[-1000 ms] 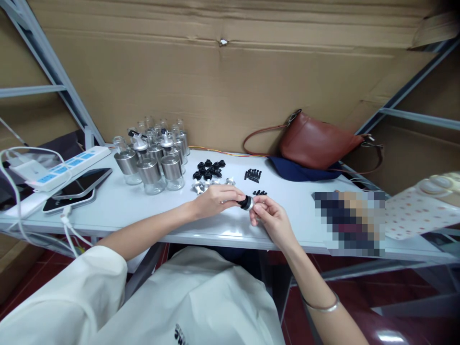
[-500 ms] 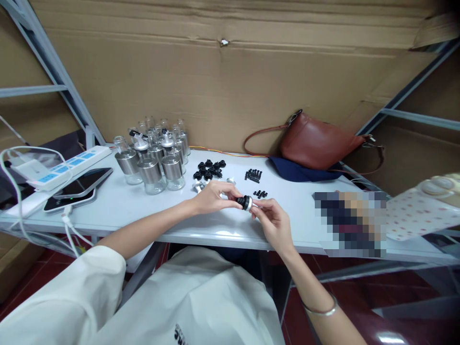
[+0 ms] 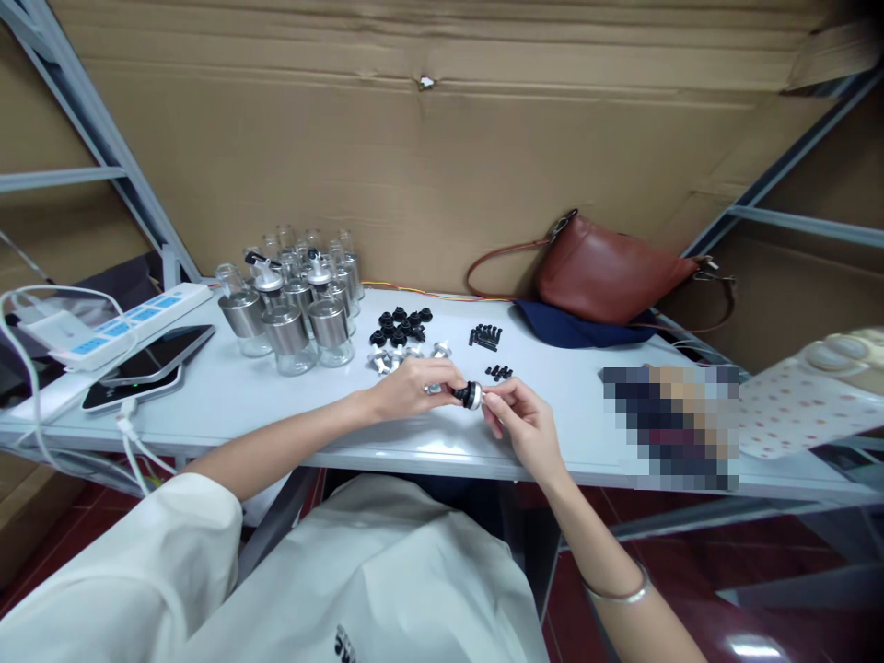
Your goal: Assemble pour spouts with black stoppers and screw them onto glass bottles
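Between my hands is a pourer top (image 3: 473, 395) with a silver collar and a black ribbed plug, lying sideways above the table. My left hand (image 3: 411, 388) is closed on its black end, and a small shiny part shows beside those fingers, too small to name. With thumb and fingertips, my right hand (image 3: 526, 425) pinches the silver end, mostly hiding the spout. Just beyond my left hand lie several silver spout caps (image 3: 440, 350). Behind them is a cluster of black stoppers (image 3: 399, 322).
Glass bottles with steel bands (image 3: 284, 333) stand at left, two with pourers fitted. Short black tubes (image 3: 486, 335) and smaller black pieces (image 3: 498, 373) lie right of centre. Phones (image 3: 158, 352), a power strip (image 3: 131, 327), a brown bag (image 3: 600, 272) and a spotted white object (image 3: 801, 405) surround the workspace.
The view has shifted slightly. My right fingers have moved a little along the pourer's silver end, and the left hand has tilted, showing more of the silver caps behind it.
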`<state>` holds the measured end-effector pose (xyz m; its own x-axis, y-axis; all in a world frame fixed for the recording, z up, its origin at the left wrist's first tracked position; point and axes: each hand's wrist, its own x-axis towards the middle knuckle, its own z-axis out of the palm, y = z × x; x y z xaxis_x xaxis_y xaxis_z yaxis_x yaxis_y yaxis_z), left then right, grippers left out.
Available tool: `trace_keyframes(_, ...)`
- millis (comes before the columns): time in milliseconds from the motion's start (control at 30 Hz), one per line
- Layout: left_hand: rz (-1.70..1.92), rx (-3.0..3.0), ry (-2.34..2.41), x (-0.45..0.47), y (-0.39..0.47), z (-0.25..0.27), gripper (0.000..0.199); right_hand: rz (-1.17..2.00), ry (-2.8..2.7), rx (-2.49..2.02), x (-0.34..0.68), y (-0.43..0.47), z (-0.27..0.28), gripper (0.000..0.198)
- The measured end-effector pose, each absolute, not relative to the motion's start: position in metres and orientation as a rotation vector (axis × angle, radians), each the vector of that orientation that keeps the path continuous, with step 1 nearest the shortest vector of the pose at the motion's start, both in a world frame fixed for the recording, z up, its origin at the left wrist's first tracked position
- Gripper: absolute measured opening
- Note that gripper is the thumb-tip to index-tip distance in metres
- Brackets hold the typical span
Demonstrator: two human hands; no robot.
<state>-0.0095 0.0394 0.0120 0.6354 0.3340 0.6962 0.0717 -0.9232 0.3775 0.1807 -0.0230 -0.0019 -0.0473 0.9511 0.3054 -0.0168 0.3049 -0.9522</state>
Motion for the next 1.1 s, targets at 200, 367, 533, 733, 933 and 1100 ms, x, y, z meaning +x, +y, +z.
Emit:
trace_keyframes(200,1.127,2.736,0.265,-0.01,0.034,0.017,0.014,1.27,-1.311,-0.93,0.186,-0.018,-0.007,0.032)
trace_keyframes(367,1.173,2.651,0.24,-0.01,0.035,0.018,0.017,1.186,-1.337,-0.93,0.184,-0.017,-0.008,0.031)
trace_keyframes(533,1.1,2.484,0.338,-0.01,0.037,0.02,0.02,0.94,-1.419,-0.938,0.18,-0.022,-0.006,0.025)
trace_keyframes(733,0.892,2.009,0.517,-0.007,0.034,0.023,0.026,0.404,-1.659,-0.873,0.181,-0.025,-0.016,0.002)
trace_keyframes(933,0.692,1.571,0.453,-0.006,0.032,0.025,0.044,-0.161,-1.935,-0.654,0.183,-0.024,-0.021,0.029)
trace_keyframes(1100,0.665,1.564,0.433,-0.005,0.031,0.027,0.044,-0.291,-1.93,-0.613,0.181,-0.025,-0.02,0.037)
